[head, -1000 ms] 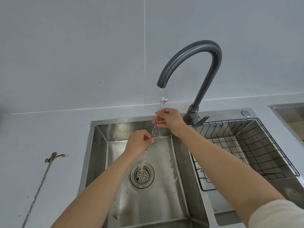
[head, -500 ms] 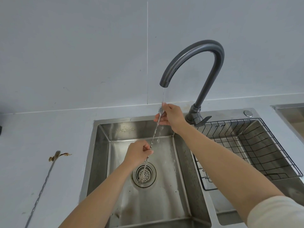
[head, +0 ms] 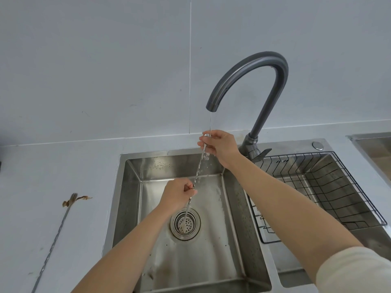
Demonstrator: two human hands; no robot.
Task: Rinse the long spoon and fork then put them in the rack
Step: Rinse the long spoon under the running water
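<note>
A long twisted metal spoon (head: 198, 168) is held slanted under the thin water stream. My right hand (head: 221, 143) pinches its top end, right below the spout. My left hand (head: 177, 194) grips the shaft lower down, over the sink. The spoon's lower tip, which looks pronged, hangs above the drain strainer (head: 190, 227). The long fork (head: 57, 235) lies on the counter left of the sink, with brown residue at its head. The black wire rack (head: 338, 187) sits in the right basin with nothing visible in it.
The dark grey faucet (head: 264, 60) arches over the left basin of the steel sink (head: 118, 197), with water running. Its lever base stands between the basins. Another steel basin edge (head: 368, 138) shows at the far right. A grey wall rises behind the counter.
My right hand has slid up the shaft to the top end, now covering the spoon's bowl under the stream. My left hand has stayed gripping the shaft lower down.
</note>
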